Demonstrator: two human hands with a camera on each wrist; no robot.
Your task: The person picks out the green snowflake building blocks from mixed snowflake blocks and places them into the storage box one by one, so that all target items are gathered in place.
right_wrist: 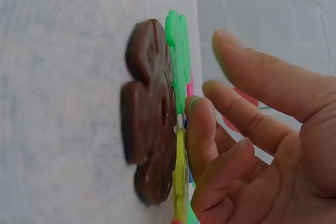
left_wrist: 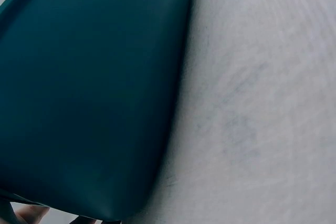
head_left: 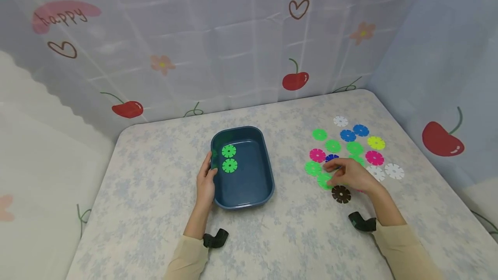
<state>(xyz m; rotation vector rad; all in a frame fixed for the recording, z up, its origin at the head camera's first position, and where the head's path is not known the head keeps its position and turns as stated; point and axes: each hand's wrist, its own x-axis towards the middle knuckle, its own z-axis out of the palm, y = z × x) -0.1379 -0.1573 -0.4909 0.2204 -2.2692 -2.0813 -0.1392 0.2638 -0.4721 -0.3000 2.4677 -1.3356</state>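
A dark blue plastic tray (head_left: pixel 249 189) stands on the table, with two green notched discs (head_left: pixel 229 166) lying inside along its left side. My left hand (head_left: pixel 206 185) grips the tray's left rim, thumb over the edge and fingers outside; the left wrist view mostly shows the tray's wall (left_wrist: pixel 94 98). Above the scattered discs on the right is my right hand (head_left: pixel 352 174), its fingers loosely bent and thumb apart, nothing between them. Just below it lies a brown disc (head_left: pixel 341 194), which looms large near the fingers (right_wrist: pixel 202 135) in the right wrist view. A green disc (head_left: pixel 324 181) is beside the thumb.
Around the right hand are several more discs: pink (head_left: pixel 317 155), blue (head_left: pixel 348 135), yellow (head_left: pixel 376 143), white (head_left: pixel 394 171) and green (head_left: pixel 320 135). Some touch or overlap. A patterned curtain (head_left: pixel 233 46) hangs behind the table (head_left: pixel 155 193).
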